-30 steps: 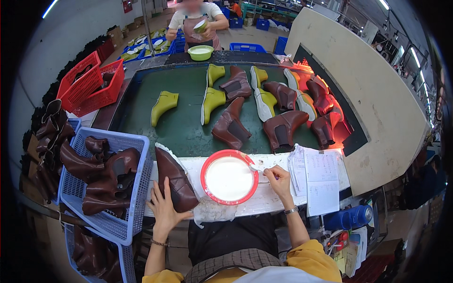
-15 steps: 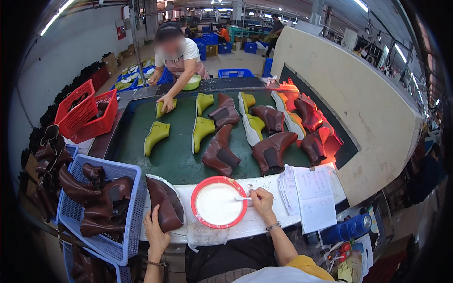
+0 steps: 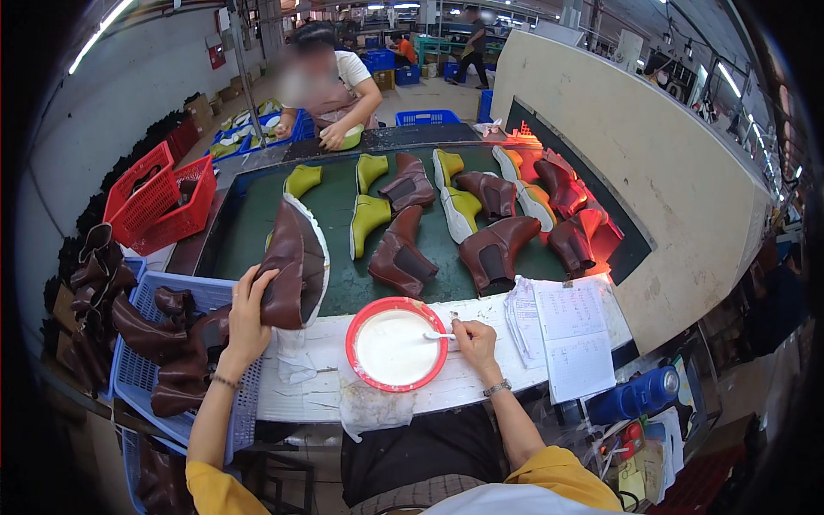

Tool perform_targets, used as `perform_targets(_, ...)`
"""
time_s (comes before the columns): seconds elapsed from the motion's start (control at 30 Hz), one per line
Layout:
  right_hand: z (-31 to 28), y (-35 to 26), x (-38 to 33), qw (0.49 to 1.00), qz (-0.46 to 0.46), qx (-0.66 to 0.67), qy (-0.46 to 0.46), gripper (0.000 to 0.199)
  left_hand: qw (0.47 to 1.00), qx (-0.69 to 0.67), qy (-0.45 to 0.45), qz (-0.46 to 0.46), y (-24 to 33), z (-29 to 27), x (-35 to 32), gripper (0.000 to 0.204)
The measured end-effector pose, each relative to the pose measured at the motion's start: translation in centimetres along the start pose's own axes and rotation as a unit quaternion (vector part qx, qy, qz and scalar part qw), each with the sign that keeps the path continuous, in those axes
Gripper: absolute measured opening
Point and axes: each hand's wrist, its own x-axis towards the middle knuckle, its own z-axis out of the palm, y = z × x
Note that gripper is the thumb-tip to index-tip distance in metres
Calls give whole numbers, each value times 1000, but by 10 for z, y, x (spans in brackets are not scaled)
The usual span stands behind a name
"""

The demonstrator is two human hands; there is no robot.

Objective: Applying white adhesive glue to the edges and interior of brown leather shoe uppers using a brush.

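Note:
My left hand (image 3: 249, 319) grips a brown ankle boot (image 3: 290, 257) by its shaft and holds it up at the near edge of the green belt. White coating lines the boot's sole edge. Between my hands, a red-rimmed bowl (image 3: 351, 348) of white liquid stands on the white board (image 3: 296, 396). My right hand (image 3: 477, 348) is closed on the handle of a small white brush (image 3: 439, 336) at the bowl's right rim; its head is hard to make out. A stained cloth (image 3: 375, 410) hangs over the board's edge below the bowl.
Brown boots (image 3: 403, 253) and yellow-green shoe pieces (image 3: 370, 225) lie on the belt (image 3: 335, 287), which enters a red-lit machine (image 3: 635, 163). A blue crate (image 3: 142, 378) of boots stands left. Papers (image 3: 573, 343) and a blue bottle (image 3: 635, 395) are right. A co-worker (image 3: 348, 94) stands opposite.
My left hand has raised the boot from the board toward the belt. My right hand has barely moved. The co-worker's hand has left the shoe piece and is at the green bowl.

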Motion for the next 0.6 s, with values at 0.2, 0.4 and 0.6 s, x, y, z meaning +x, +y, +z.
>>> perform_targets(0.2,-3,-7,-8,997,-16,-72,26,37,999,-6,-20,37,-13,26,-7,83)
perform_targets(0.4,-1,-6,-2,994,3,-105,4,42,990,26,-91,101,-18,26,-1,89)
perform_targets(0.6,1,-4,6,995,9,-97,-22,44,994,3,-58,90,-24,31,7,89)
